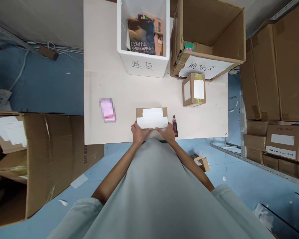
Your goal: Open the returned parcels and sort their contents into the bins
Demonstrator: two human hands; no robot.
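Note:
A flat cardboard parcel (151,117) with a white label on top lies at the near edge of the pale table (109,93). My left hand (139,132) grips its near left corner, fingers curled around the edge. My right hand (168,132) holds the near right corner the same way. A red and black utility knife (174,126) lies on the table just right of my right hand.
A small taped cardboard box (193,89) stands to the right. Behind are a white bin (143,35) holding books and an open carton (209,36) with a handwritten sign. A pink blurred item (107,110) lies left. Big cartons (40,162) and shelves (276,83) flank the table.

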